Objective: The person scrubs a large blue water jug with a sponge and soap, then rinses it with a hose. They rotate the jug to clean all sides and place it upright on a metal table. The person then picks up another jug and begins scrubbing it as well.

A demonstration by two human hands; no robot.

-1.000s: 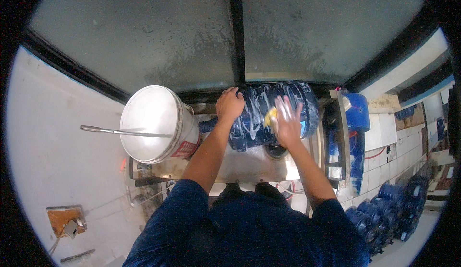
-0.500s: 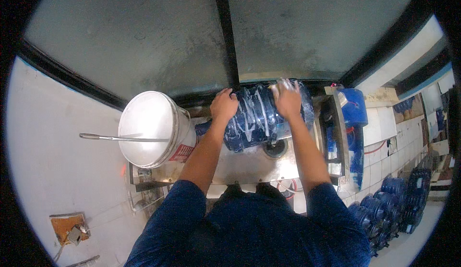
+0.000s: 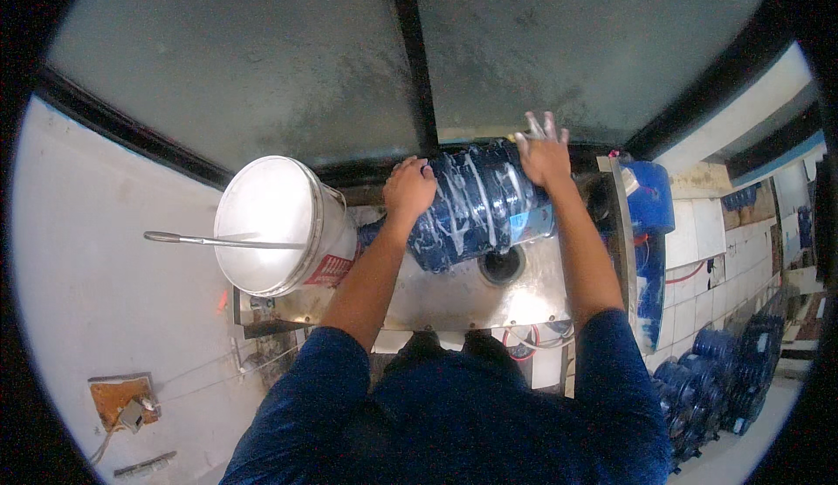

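A large blue water jug (image 3: 476, 201), streaked with white suds, lies on its side on the metal counter (image 3: 436, 297). Its neck points left, partly hidden behind my left forearm. My left hand (image 3: 408, 190) grips the jug near its neck end, fingers curled over the top. At the base end, my right hand (image 3: 546, 160) rests against the jug with sudsy fingers spread and stretched away from me. A small yellowish bit shows beside those fingers; I cannot make out what it is. A pale blue label (image 3: 531, 223) sits on the jug's near side.
A white lidded bucket (image 3: 271, 223) stands left of the jug, with a metal rod (image 3: 218, 240) across its lid. A dark round hole (image 3: 502, 267) opens in the counter. Blue containers (image 3: 648, 197) stand right, several jugs (image 3: 698, 389) lower right. Framed glass (image 3: 253, 66) rises behind.
My right hand has slid right and outward toward the jug's base, its fingers spreading. The jug has turned slightly, so more of the label shows. My left hand stays on the neck end.
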